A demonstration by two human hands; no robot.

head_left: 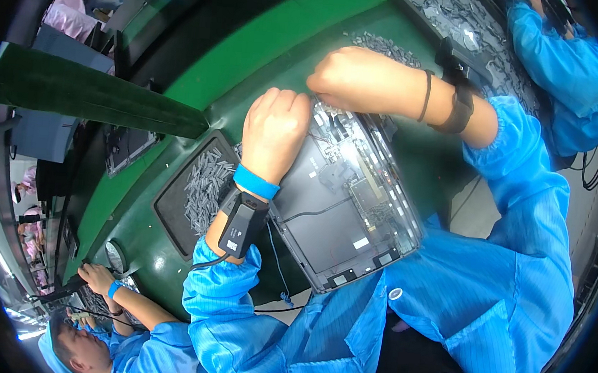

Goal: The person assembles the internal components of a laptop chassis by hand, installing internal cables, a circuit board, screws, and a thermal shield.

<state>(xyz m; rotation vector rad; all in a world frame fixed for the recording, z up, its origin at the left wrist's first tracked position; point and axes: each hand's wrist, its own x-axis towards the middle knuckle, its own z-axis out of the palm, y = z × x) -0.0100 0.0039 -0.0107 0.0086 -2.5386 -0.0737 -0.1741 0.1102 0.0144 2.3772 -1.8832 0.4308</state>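
An opened laptop chassis (317,240) lies tilted in front of me, its near edge against my blue smock. Its bare circuit boards and cables show along the right side. At the far edge of the chassis, my left hand (277,126) is closed, knuckles up, with a blue band on its wrist. Close beside it my right hand (345,77) is curled over the far right corner. The fingertips of both hands are hidden, so I cannot make out what they pinch.
Left of the chassis, a black tray (172,209) holds many small grey strips (205,190). More small dark parts (385,48) lie beyond my right hand. A larger parts tray (422,18) stands far right. A green post (97,96) rises at left. Co-workers sit on both sides.
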